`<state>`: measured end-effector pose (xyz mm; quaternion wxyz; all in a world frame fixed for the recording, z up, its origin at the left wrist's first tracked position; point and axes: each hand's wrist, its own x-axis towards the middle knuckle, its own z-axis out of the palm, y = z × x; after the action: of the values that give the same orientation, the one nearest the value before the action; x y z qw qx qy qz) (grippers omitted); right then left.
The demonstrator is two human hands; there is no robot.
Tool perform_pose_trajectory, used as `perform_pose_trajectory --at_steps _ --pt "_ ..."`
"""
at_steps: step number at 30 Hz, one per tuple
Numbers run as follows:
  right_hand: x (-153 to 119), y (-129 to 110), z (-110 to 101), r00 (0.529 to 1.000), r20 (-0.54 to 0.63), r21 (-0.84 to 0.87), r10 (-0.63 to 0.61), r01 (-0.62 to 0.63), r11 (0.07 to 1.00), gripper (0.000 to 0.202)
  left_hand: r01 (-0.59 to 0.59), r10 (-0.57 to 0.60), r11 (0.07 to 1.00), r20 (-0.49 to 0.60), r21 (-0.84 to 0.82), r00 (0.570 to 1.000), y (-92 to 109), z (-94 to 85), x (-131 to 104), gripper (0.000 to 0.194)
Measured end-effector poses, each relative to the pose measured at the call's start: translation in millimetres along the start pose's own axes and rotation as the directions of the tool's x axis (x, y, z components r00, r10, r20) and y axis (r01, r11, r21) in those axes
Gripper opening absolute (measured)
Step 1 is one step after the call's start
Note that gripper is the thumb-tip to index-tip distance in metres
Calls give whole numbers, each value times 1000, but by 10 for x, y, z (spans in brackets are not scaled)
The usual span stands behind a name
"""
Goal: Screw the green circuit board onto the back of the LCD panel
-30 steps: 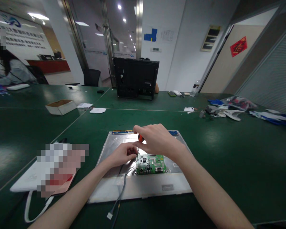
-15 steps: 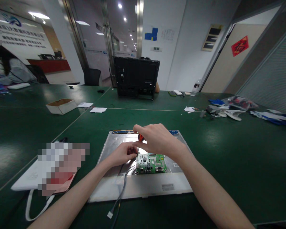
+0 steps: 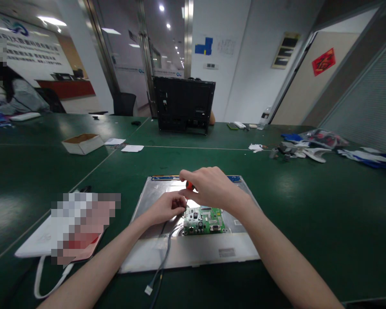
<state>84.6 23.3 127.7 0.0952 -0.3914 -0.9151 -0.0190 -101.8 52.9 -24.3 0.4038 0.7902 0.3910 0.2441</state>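
Note:
My right hand (image 3: pixel 215 185) is wrapped round the red and black handle of a screwdriver (image 3: pixel 189 185). Its thin shaft points down to the upper left corner of a green circuit board (image 3: pixel 206 221). Close to the shaft's lower end, my left hand (image 3: pixel 167 207) is closed with its fingertips pinched at that corner; what lies between them is hidden. The board sits on the metal back of a flat display panel (image 3: pixel 209 251) lying on the table. Grey and black cables (image 3: pixel 167 253) run from beside the board over the panel's near edge, ending in a white connector (image 3: pixel 148 289).
On the left lie a white device (image 3: pixel 38 238) with a white cable and a pink item (image 3: pixel 98 223), partly blurred. A paper box (image 3: pixel 83 145), a black monitor housing (image 3: pixel 185 105) and a bottle (image 3: pixel 264 119) stand farther back. A person (image 3: pixel 16 92) sits at far left.
Both hands keep nearly the same place. The screwdriver's handle looks slightly turned in my right hand.

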Motion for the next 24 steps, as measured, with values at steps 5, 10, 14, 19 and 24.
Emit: perform_pose_trajectory --at_steps 5,10,14,19,24 --pt "-16 -8 -1 999 -35 -7 -27 27 1000 20 -16 16 1000 -37 8 999 -22 10 -1 9" --pt "-28 -7 -8 999 -29 8 -36 36 999 20 1 0 1000 -30 15 1000 8 7 -10 10" --pt "-2 21 14 1000 -22 -44 -6 5 999 22 28 -28 1000 -11 7 1000 27 -1 -7 7" --pt "0 14 20 998 -62 -30 -28 26 999 19 -1 1 1000 -33 17 999 -5 18 -6 10" --pt "-13 2 4 997 -62 -3 -35 35 999 17 -26 30 997 -57 78 998 31 33 -18 8"
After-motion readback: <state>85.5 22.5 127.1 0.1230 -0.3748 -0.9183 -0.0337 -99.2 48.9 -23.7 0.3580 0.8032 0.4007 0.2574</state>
